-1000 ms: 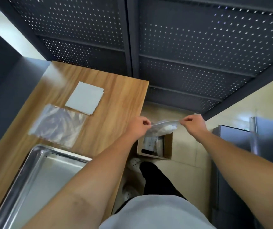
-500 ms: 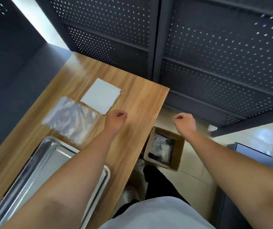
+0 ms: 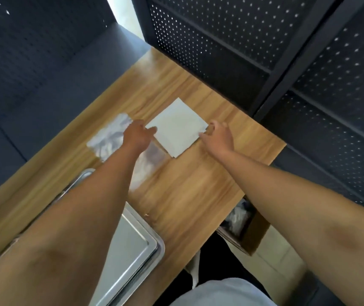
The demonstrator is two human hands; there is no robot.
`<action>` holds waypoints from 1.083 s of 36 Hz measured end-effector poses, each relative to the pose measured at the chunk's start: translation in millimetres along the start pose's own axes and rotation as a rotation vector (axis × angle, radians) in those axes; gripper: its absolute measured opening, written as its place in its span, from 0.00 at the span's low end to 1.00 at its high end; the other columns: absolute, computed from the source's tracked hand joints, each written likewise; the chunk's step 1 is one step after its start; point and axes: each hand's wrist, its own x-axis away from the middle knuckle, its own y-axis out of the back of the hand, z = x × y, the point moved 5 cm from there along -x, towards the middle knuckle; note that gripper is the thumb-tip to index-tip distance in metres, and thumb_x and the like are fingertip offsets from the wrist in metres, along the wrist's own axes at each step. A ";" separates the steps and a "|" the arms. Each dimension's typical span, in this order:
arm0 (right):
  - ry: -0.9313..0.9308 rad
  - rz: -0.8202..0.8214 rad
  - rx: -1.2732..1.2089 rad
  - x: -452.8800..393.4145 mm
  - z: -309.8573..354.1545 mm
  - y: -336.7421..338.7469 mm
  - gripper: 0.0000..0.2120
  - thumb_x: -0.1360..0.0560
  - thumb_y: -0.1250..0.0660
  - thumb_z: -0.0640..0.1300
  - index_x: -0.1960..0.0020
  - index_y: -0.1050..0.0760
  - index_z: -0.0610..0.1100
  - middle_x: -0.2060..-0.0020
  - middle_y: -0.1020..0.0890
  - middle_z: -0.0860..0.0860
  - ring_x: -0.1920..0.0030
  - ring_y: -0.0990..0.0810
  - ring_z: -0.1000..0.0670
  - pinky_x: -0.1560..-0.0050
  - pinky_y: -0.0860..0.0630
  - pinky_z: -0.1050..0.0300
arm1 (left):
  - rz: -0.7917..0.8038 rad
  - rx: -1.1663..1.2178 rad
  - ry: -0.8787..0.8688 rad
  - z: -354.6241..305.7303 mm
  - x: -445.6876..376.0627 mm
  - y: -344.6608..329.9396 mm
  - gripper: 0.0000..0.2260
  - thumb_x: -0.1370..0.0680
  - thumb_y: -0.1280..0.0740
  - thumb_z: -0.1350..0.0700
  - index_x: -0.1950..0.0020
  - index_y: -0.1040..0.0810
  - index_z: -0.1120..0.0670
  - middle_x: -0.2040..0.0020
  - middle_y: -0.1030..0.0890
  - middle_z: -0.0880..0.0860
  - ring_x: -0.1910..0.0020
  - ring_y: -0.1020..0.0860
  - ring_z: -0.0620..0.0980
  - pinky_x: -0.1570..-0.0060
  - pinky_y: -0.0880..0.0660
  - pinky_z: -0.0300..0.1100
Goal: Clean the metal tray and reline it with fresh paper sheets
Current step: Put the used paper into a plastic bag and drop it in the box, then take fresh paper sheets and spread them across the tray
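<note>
Both hands, the left hand point(image 3: 137, 134) and right hand point(image 3: 217, 135), reach half-open and empty for the paper point(image 3: 176, 127) (at 12 o'clock from the tray point(image 3: 132, 246)); they should pinch opposite edges gently.

Paper sheets point(image 3: 177, 127) lie on the table point(image 3: 183, 186), far side, between my hands. My left hand point(image 3: 137, 136) is at the stack's left corner, my right hand point(image 3: 217, 135) at its right edge; contact unclear from blur. Plastic bag point(image 3: 108, 138) lies flat left of the sheets, partly under my left arm. Metal tray point(image 3: 132, 246) sits on the table nearer me, under my left forearm. Cardboard box point(image 3: 246, 236) stands on the floor right of the table, below my right forearm. Perforated shelving point(image 3: 254, 40) stands behind the table.
</note>
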 end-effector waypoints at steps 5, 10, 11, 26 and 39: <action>0.004 0.015 0.117 -29.6 16.7 -23.3 0.31 0.25 0.31 0.54 0.26 0.36 0.47 0.31 0.32 0.46 0.32 0.33 0.44 0.31 0.33 0.46 | 0.002 -0.125 -0.016 -3.5 -28.8 -15.5 0.29 0.26 0.29 0.45 0.28 0.31 0.55 0.32 0.26 0.57 0.34 0.27 0.60 0.36 0.28 0.54; 0.006 -0.024 0.214 -40.1 14.6 -38.0 0.25 0.26 0.30 0.52 0.31 0.31 0.48 0.35 0.28 0.48 0.34 0.33 0.45 0.34 0.33 0.49 | -0.016 -0.318 -0.058 -5.3 -41.4 -28.8 0.30 0.29 0.26 0.47 0.29 0.30 0.53 0.33 0.26 0.56 0.33 0.30 0.60 0.35 0.32 0.56; 0.005 -0.035 0.219 -39.7 13.2 -39.7 0.25 0.26 0.30 0.51 0.31 0.31 0.48 0.35 0.27 0.49 0.34 0.34 0.45 0.34 0.34 0.49 | -0.041 -0.355 -0.069 -4.5 -41.5 -29.2 0.31 0.29 0.26 0.47 0.29 0.31 0.52 0.32 0.27 0.56 0.33 0.32 0.60 0.34 0.34 0.55; -0.006 -0.073 0.051 -39.9 23.6 -21.9 0.05 0.22 0.35 0.43 0.47 0.24 0.47 0.49 0.22 0.52 0.44 0.26 0.49 0.43 0.24 0.49 | -0.037 -0.329 -0.002 -0.8 -54.4 -27.6 0.18 0.29 0.26 0.52 0.41 0.25 0.51 0.38 0.25 0.55 0.38 0.31 0.58 0.40 0.35 0.52; -0.053 0.003 -0.153 -34.1 18.5 -21.8 0.05 0.24 0.35 0.42 0.48 0.26 0.47 0.52 0.21 0.52 0.53 0.21 0.52 0.56 0.20 0.55 | -0.111 -0.254 -0.111 -0.9 -48.9 -23.4 0.05 0.29 0.33 0.60 0.60 0.27 0.50 0.58 0.23 0.50 0.51 0.28 0.54 0.53 0.38 0.46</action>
